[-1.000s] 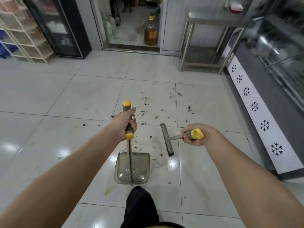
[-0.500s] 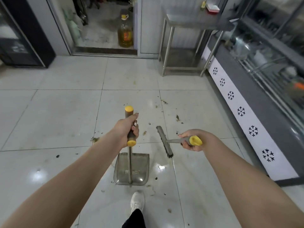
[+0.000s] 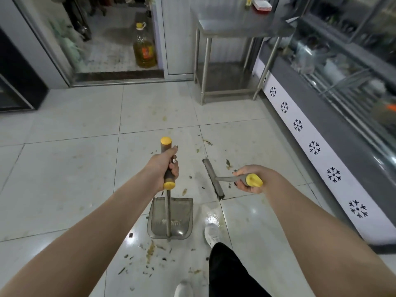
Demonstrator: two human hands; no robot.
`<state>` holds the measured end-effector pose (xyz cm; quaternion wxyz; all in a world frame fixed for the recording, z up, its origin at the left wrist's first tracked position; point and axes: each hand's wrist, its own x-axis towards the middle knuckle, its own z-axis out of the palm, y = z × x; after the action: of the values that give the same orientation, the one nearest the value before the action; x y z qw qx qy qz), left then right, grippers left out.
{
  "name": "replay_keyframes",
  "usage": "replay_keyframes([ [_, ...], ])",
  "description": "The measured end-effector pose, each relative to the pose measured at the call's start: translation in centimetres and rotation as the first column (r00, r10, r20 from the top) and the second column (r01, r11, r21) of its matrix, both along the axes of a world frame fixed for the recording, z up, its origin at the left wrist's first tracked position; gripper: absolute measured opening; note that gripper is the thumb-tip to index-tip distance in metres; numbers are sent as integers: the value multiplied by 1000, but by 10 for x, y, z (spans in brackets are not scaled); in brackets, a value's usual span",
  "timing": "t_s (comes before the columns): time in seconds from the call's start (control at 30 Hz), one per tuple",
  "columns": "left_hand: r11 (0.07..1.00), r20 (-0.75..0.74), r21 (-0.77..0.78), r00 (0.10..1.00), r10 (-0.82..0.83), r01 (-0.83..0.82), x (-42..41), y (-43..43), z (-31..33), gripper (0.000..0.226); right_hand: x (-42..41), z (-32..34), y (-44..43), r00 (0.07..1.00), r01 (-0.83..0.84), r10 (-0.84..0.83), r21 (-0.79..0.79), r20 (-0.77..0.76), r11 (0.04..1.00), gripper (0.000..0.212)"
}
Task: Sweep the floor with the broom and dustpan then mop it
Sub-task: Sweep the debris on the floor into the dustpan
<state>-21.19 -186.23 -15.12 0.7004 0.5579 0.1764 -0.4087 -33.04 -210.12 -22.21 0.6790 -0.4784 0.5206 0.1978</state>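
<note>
Left hand (image 3: 164,168): fist wrapped around the grey grip of the dustpan handle, between its two yellow end caps.
Dustpan (image 3: 170,219): translucent grey plastic, scoop-shaped, on a thin metal rod; it rests on the floor just near of the hand, with no clear debris inside.
Right hand (image 3: 249,179): fingers curled around the broom's grey handle beside its yellow end.
Broom (image 3: 213,179): narrow straight head with short dark bristles, touching the floor right of the dustpan.
Floor (image 3: 64,168): glossy pale square tiles, stained; leafy scraps lie near the broom and nearer than the dustpan.
Oil bottle (image 3: 144,48): clear plastic, yellow liquid, yellow cap, standing in the far doorway.
Bench (image 3: 233,24): stainless steel, far right, beside the glass-fronted display case (image 3: 342,67).
</note>
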Motion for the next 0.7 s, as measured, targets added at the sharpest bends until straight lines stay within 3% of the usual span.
replay_keyframes([
  [0.5,988,50,102,992,114,-119,169,-157,8,33,195,19,-168,971,-238,238,-52,-18,970,15],
  [0.7,989,48,83,992,117,-121,228,-186,14,32,276,14,-197,970,-241,242,-58,9,969,14],
])
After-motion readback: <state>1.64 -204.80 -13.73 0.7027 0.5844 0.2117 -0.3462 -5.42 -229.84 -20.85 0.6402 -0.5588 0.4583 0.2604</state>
